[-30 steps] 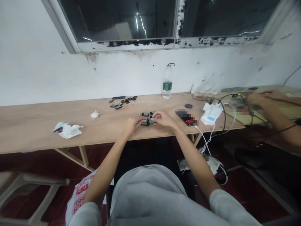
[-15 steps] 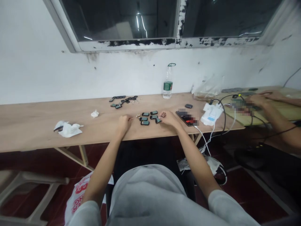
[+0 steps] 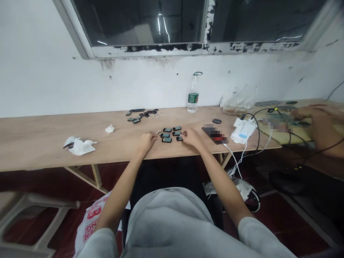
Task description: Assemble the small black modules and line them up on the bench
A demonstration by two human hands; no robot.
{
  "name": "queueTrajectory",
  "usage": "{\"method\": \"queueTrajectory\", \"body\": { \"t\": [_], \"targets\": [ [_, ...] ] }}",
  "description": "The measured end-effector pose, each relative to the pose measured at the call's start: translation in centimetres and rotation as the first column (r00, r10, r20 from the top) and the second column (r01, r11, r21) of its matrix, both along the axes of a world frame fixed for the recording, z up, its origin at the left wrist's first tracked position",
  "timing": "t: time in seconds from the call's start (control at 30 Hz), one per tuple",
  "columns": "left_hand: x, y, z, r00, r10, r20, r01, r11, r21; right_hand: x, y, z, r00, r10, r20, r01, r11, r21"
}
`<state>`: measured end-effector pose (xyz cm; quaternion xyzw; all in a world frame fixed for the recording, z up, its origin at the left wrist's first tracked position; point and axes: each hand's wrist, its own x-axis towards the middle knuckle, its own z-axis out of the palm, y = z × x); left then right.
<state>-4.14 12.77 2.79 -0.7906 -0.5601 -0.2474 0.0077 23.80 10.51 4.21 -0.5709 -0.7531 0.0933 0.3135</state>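
Several small black-rimmed pieces with grey-green faces (image 3: 167, 140) lie in two short columns on the wooden table (image 3: 120, 152). My right hand (image 3: 192, 139) has its fingertips closed on the edge of the nearest right-hand small black-rimmed piece (image 3: 179, 138), partly covering it. Left of the columns, my left hand (image 3: 147, 143) rests with fingers curled together; whatever they may hold is too small to make out. A few tiny beige parts (image 3: 159, 131) sit just beyond those fingertips.
Farther back lies a loose pile of similar dark pieces (image 3: 145, 114) with tiny light bits. A water bottle (image 3: 192, 98), phone (image 3: 215, 134), white power strip (image 3: 243, 129) with cables and crumpled tissues (image 3: 80, 146) also occupy the table. Another person's hand (image 3: 309, 113) works at right.
My left hand has moved slightly right, towards the beige parts. The piece at my right fingertips now sits straighter and closer in line with its column.
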Motion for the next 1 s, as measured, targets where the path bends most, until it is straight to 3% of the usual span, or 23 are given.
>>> {"method": "queueTrajectory", "body": {
  "t": [0.13, 0.23, 0.53, 0.7, 0.8, 1.0],
  "targets": [
    [0.0, 0.0, -0.1, 0.999, -0.03, 0.029, 0.029, 1.0, 0.011, -2.2, -0.5, -0.3, 0.974, 0.225, 0.027, -0.226, 0.958, 0.176],
    [0.0, 0.0, -0.1, 0.998, -0.057, 0.04, 0.056, 0.998, 0.028, -3.4, -0.8, -0.9, 0.942, 0.317, 0.108, -0.332, 0.927, 0.177],
    [0.3, -0.3, 0.1, 0.995, -0.056, 0.079, 0.055, 0.998, 0.016, -3.7, -1.1, -1.4, 0.929, 0.34, 0.146, -0.358, 0.926, 0.119],
    [0.4, -0.7, 0.6, 0.99, -0.073, 0.117, 0.059, 0.991, 0.121, -4.0, -1.3, -1.3, 0.929, 0.339, 0.151, -0.354, 0.931, 0.089],
    [0.8, -1.3, 1.5, 0.975, -0.18, 0.128, 0.161, 0.977, 0.141, -4.1, -1.3, -1.3, 0.927, 0.358, 0.112, -0.369, 0.923, 0.106],
    [2.2, -2.9, 2.9, 0.909, -0.408, 0.089, 0.405, 0.913, 0.049, -4.1, -0.9, -1.2, 0.892, 0.449, -0.056, -0.437, 0.887, 0.149]
  ]
}}
